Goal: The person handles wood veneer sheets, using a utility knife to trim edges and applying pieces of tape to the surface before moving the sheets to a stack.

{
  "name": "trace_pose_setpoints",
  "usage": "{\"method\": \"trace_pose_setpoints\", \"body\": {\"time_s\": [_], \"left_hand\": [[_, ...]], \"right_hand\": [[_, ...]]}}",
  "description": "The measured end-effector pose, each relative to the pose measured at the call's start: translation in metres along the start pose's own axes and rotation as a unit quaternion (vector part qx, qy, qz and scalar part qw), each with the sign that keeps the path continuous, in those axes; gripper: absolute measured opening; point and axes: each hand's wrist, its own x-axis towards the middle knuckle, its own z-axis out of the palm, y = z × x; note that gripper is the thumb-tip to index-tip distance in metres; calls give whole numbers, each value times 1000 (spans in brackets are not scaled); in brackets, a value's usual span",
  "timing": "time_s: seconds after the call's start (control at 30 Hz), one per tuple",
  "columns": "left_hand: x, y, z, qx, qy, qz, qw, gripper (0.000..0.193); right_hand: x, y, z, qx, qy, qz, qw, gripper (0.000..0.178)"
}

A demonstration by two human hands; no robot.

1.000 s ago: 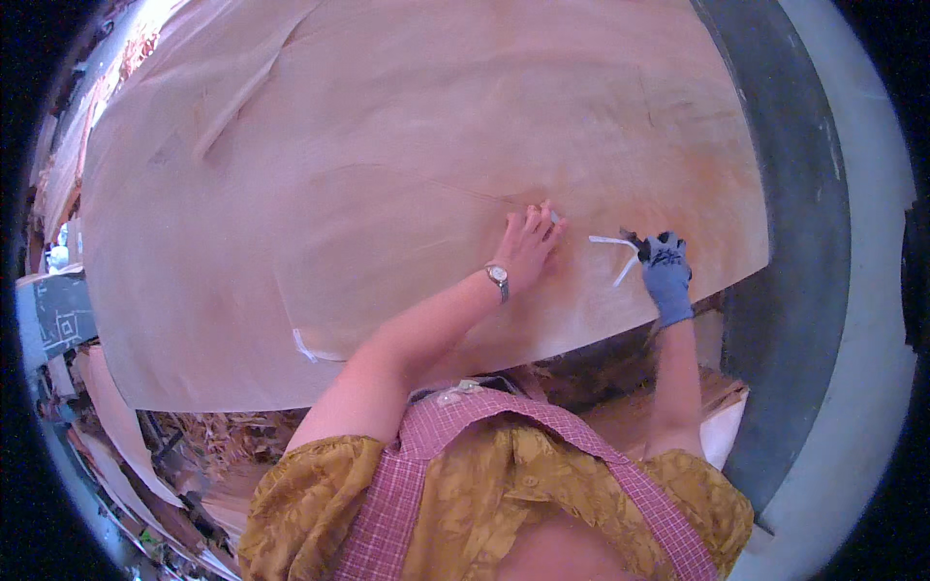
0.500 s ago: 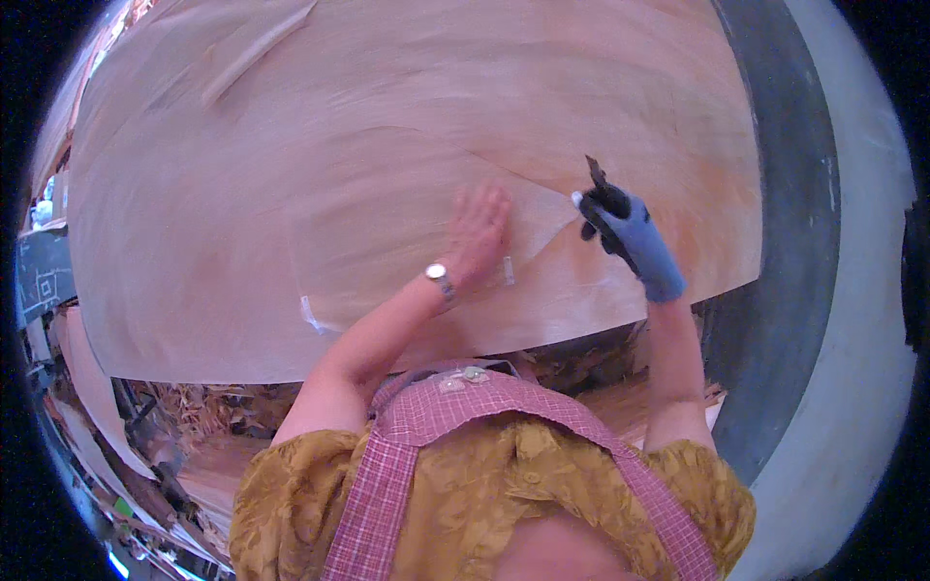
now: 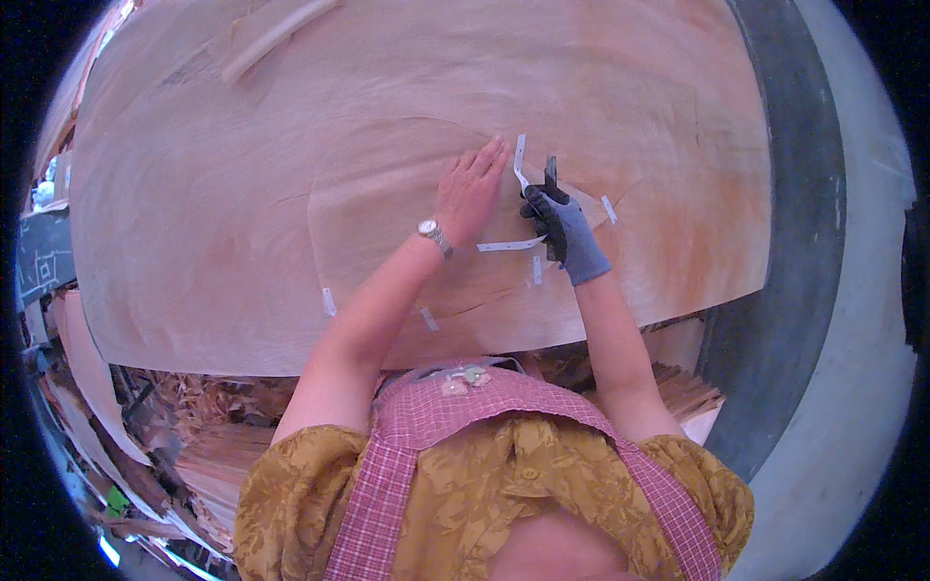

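Note:
A large, thin sheet of pinkish-tan wood veneer (image 3: pixel 213 232) lies before me, with a loose-edged piece of veneer (image 3: pixel 373 184) on it. My left hand (image 3: pixel 469 192), bare and with a watch at the wrist, rests flat on that piece, fingers stretched out. Just to its right, my right hand (image 3: pixel 557 228), in a blue-grey glove with dark fingers, is closed round a dark flat-bladed knife (image 3: pixel 551 172). White perforated tape (image 3: pixel 509 246) sticks out from the gloved fingers on two sides. Short tape strips (image 3: pixel 538 270) dot the veneer nearby, one (image 3: pixel 608 209) right of the glove.
A dark band (image 3: pixel 804 194) and a pale grey surface (image 3: pixel 872 290) run along the right. Veneer scraps (image 3: pixel 228 402) are heaped below the sheet's near edge. A narrow raised flap of veneer (image 3: pixel 276 41) lies at the far left. More sheets and debris (image 3: pixel 92 407) crowd the left side.
My right hand has moved left, close beside my left hand, and long tape now shows from its fingers. My left hand has slid slightly away from me. More tape strips show on the veneer.

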Motion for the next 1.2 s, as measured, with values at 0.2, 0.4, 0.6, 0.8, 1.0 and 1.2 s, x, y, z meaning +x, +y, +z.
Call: {"method": "trace_pose_setpoints", "body": {"time_s": [0.2, 0.4, 0.6, 0.8, 1.0, 1.2], "left_hand": [[34, -23, 26, 40, -15, 33, 999, 46], [33, -20, 21, 28, -7, 43, 999, 45], [15, -14, 4, 55, -45, 176, 982, 42], [9, -20, 9, 59, -40, 171, 983, 43], [0, -63, -16, -5, 22, 14, 1000, 55], [-44, -153, -59, 37, 135, -140, 980, 69]], "right_hand": [[0, 12, 8, -5, 18, -31, 999, 22], [0, 27, 8, 26, 40, -37, 998, 18], [1, 31, 8, -16, 61, -76, 995, 17], [-9, -23, -23, -353, 89, -118, 924, 17], [8, -51, 35, -151, -35, -88, 984, 20], [68, -47, 159, -72, -157, -136, 975, 20]]}}
